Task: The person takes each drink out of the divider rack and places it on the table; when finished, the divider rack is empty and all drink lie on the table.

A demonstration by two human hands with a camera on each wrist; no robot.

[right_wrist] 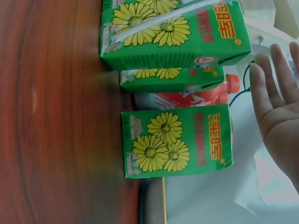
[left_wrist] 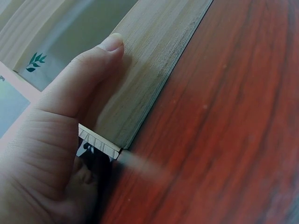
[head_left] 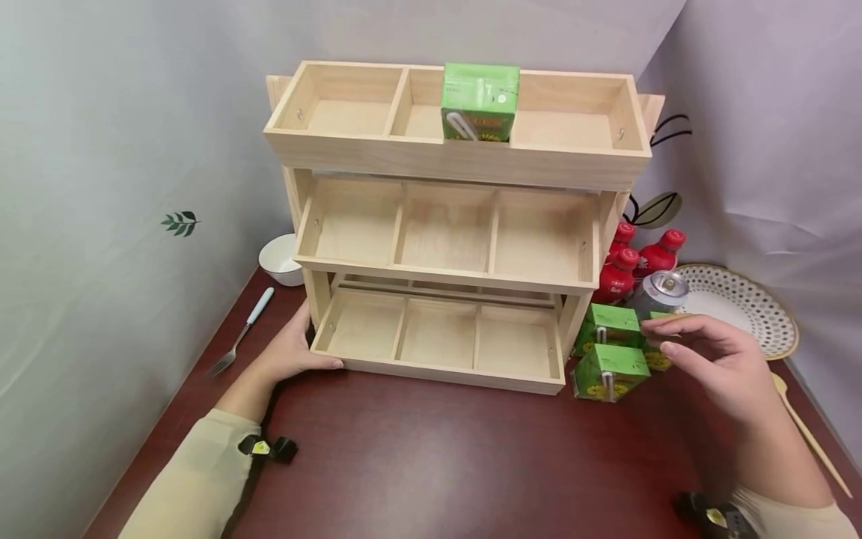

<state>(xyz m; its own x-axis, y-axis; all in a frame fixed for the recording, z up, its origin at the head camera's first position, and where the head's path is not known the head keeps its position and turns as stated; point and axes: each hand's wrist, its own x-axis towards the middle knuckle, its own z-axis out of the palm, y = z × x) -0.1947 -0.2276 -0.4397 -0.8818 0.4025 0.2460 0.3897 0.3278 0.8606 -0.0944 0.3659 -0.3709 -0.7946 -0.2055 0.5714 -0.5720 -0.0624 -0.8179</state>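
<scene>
A three-tier wooden shelf (head_left: 458, 162) with divided trays stands on the table. My left hand (head_left: 296, 348) grips its lower left corner; in the left wrist view the thumb (left_wrist: 100, 56) lies along the front board (left_wrist: 154, 51), while the other fingers are mostly hidden. One green drink carton (head_left: 480, 101) sits in the top tray's middle compartment. Beside the shelf's right foot stand a front green carton (head_left: 609, 374), another behind it (head_left: 611, 326) and a partly covered one (head_left: 656, 356). Just over them hovers my right hand (head_left: 727, 367), holding nothing, its fingers (right_wrist: 280, 70) extended and apart from the cartons (right_wrist: 177, 144).
Red-capped bottles (head_left: 656, 254) and a silver can (head_left: 660, 292) stand behind the cartons. A dotted plate (head_left: 768, 314) and a wooden-coloured utensil (head_left: 811, 442) lie at right. At left are a white bowl (head_left: 281, 258) and a fork (head_left: 242, 329). Fabric walls (head_left: 135, 150) close the sides.
</scene>
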